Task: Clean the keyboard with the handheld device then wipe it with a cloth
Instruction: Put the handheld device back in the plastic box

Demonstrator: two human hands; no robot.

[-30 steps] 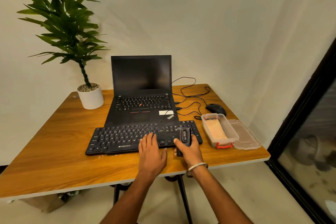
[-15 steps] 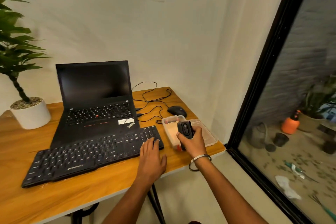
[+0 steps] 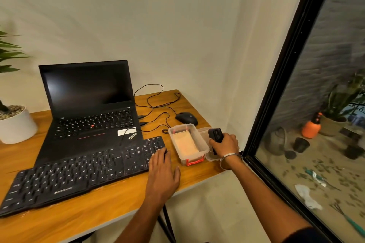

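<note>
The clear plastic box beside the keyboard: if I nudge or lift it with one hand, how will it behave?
The clear plastic box looks thin-walled and holds only a folded cloth, so it is probably light and may slide on the smooth table. Its low, wide shape makes tipping unlikely.

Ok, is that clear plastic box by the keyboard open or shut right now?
Open. The clear plastic box has no cover on top, and its lid lies on the table beside it; a folded beige cloth shows inside.

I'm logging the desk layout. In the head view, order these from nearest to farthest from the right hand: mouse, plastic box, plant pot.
1. Plastic box, just left of the right hand, which grips the handheld device.
2. Mouse, behind the box, toward the wall.
3. Plant pot, at the table's far left.
</note>
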